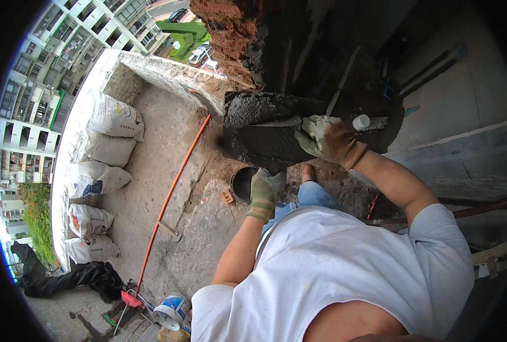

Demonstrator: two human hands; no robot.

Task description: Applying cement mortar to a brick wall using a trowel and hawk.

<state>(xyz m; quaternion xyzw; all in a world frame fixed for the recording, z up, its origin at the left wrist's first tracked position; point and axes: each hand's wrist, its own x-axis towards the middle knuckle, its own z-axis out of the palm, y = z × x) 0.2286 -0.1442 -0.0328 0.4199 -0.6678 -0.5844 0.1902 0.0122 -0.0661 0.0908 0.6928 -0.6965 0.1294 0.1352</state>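
Here's mortar work: the right gloved hand (320,135) is curled round what looks like a trowel (281,122), blade against the wet mortar (262,142) straight ahead. The left gloved hand (268,188) is bent at the near edge, its hold unclear. Looks like smoothing; the next stroke wants a flat, steady blade.
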